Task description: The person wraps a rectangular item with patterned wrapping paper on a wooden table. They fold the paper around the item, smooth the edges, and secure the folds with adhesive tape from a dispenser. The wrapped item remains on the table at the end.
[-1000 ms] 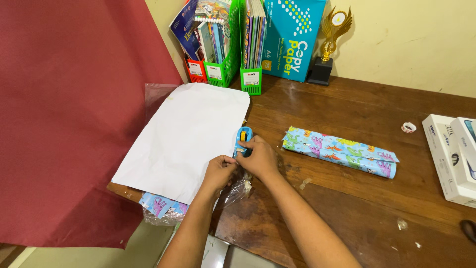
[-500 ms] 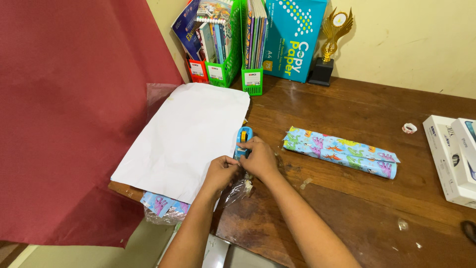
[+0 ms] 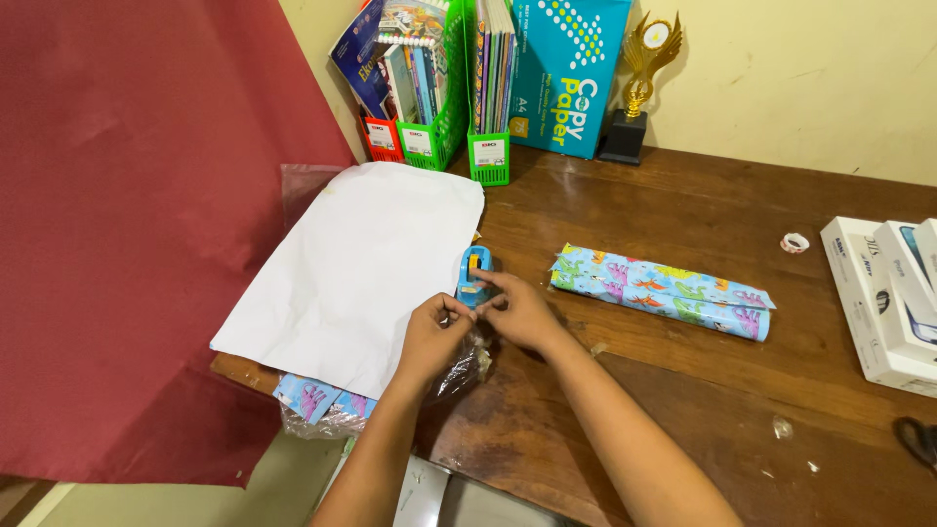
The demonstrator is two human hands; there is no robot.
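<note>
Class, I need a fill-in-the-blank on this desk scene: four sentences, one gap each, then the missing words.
1. Both hands meet at a small ____ tape dispenser.
2. The dispenser sits at the edge of a large ____ sheet of paper.
3. A long parcel in patterned wrapping lies to the ____ of the right hand.
4. The left hand rests above crumpled clear ____.

Missing words: blue; white; right; plastic

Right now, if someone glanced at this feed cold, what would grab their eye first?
Probably the large white sheet spread over the desk's left end, with both hands meeting at its right edge: the right hand rests on a small blue tape dispenser while the left hand pinches beside it. Next, the long parcel in blue cartoon-print wrapping lying mid-desk, and the dark red cloth hanging at far left.
</note>
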